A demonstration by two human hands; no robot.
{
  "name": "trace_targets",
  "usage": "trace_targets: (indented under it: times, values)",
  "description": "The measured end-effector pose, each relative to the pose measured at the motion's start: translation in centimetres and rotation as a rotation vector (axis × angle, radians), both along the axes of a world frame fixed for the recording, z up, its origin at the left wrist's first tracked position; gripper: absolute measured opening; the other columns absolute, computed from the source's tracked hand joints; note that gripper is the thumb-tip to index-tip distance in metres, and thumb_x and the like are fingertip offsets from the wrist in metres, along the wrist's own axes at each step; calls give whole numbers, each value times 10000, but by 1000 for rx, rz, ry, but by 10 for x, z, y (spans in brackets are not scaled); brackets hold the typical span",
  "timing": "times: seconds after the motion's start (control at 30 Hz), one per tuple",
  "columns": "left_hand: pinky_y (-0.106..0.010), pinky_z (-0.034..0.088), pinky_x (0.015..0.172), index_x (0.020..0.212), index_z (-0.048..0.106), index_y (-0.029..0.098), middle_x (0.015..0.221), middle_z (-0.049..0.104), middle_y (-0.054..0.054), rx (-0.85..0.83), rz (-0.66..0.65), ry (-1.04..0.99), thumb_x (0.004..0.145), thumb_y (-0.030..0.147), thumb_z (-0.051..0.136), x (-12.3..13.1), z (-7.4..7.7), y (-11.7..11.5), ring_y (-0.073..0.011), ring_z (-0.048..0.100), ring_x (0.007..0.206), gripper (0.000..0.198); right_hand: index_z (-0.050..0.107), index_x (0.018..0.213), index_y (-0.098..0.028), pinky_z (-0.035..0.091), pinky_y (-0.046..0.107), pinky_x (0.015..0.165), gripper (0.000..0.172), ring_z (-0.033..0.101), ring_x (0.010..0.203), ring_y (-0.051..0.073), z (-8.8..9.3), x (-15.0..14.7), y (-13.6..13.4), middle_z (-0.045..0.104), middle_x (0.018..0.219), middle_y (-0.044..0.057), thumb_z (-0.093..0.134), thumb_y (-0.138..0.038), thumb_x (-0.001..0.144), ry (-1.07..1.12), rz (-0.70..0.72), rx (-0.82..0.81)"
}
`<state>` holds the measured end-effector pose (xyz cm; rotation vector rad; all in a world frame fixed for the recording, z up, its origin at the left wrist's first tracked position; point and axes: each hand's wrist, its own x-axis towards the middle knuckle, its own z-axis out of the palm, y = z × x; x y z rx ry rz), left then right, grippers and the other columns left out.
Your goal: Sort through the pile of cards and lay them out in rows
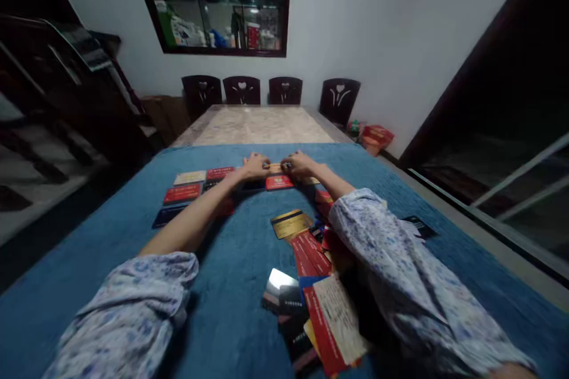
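A pale card (275,167) is pinched between the left hand (254,166) and right hand (300,164) at the far middle of the blue-covered desk (231,284). The fingers are closed on its two ends (a red card (279,182) lies just nearer).

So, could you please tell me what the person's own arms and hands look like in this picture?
Both arms wear loose, pale sleeves with a small blue floral print. The left sleeve is pushed up above the elbow; the right sleeve reaches partway down the forearm. The left hand and right hand are bare, without gloves; any rings are too small to tell.
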<state>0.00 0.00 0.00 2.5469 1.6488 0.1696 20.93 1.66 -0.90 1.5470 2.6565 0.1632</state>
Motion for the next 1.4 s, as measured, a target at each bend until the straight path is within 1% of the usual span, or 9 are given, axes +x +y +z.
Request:
trace_targets:
  times: [0.13,0.23,0.37,0.63,0.8,0.97,1.07,1.17,1.4]
  values:
    - [-557,408,1024,1139,739,206,1298,651,-135,110,-33,-76,871,248,557,-1,-4,-5,-368,428,1317,326,658,1351,-246,408,357,970,439,583,1179,296,5,6,-4,692,1285,121,574,-355,934,16,-1,13]
    - [-560,386,1002,1017,757,188,1231,671,-137,196,-111,-144,866,197,538,-5,-6,-13,-354,439,1274,266,676,1329,-250,427,364,944,417,571,1175,311,10,10,-14,688,1299,119,598,-314,924,46,-1,18]
    - [-551,368,971,906,743,184,1160,684,-123,267,-200,-214,870,171,530,-12,-10,-31,-335,454,1219,216,690,1313,-248,435,361,908,400,544,1178,319,15,14,-33,682,1300,115,591,-279,926,80,11,37]
    - [-521,352,951,885,718,174,1139,684,-120,302,-291,-271,874,155,547,-14,-19,-72,-333,455,1221,172,706,1293,-239,408,355,868,404,530,1161,311,17,21,-67,682,1277,125,599,-237,904,116,16,28]
    - [-528,353,958,873,710,171,1144,687,-120,308,-317,-295,876,141,537,-3,-21,-92,-338,460,1237,175,712,1287,-235,395,370,881,392,515,1162,305,19,32,-92,684,1275,123,628,-235,904,125,15,31]
    - [-514,363,955,880,716,186,1124,695,-110,325,-365,-330,870,136,547,15,-22,-108,-324,471,1225,177,704,1299,-250,402,384,869,394,499,1163,310,22,44,-122,672,1302,119,615,-222,916,123,-26,37]
    - [-508,363,955,882,719,191,1130,696,-105,309,-397,-335,861,136,567,26,-22,-119,-316,480,1214,163,705,1294,-253,403,376,853,393,496,1156,310,22,54,-139,679,1286,117,643,-247,907,111,-58,45]
    - [-512,356,973,890,721,193,1154,693,-100,298,-430,-346,866,139,566,36,-23,-130,-310,473,1221,166,708,1281,-249,395,366,850,365,491,1159,302,19,65,-154,686,1269,112,634,-281,925,120,-76,63]
    - [-543,329,1007,925,729,191,1177,694,-100,262,-506,-343,885,185,593,54,-24,-148,-316,466,1222,142,733,1234,-229,387,363,845,333,489,1106,282,5,95,-188,697,1222,115,578,-258,941,201,-77,92]
